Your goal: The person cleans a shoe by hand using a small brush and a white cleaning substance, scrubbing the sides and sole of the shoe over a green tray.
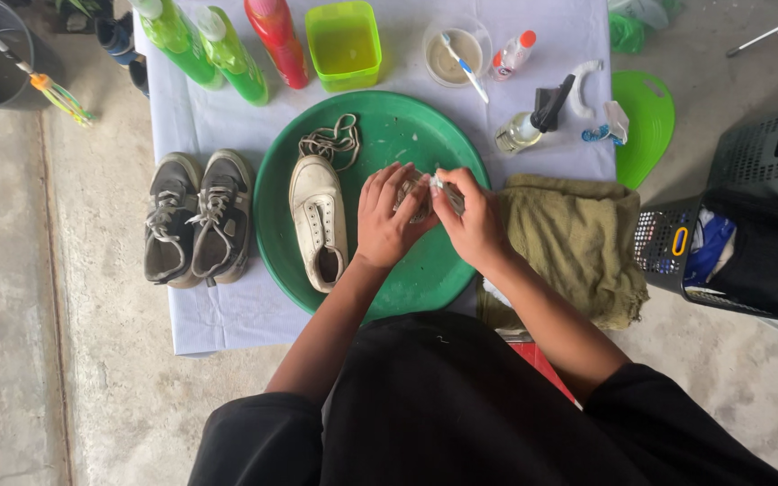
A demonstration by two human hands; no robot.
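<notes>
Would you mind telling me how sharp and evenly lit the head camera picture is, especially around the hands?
Head view: soft, even daylight with no hard shadows; slight sheen on the green tray; the left hand and right hand are a little blurred, so the item between them is hard to tell; the white shoe is sharp.

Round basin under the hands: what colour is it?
Green; the basin shows best in the head view, with a white shoe lying in it.

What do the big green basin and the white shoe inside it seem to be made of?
Green basin: probably plastic, since its surface is smooth, evenly coloured and slightly glossy. White shoe: likely canvas or a similar fabric, matte and stained, with rows of eyelets; the exact material is unclear.
</notes>
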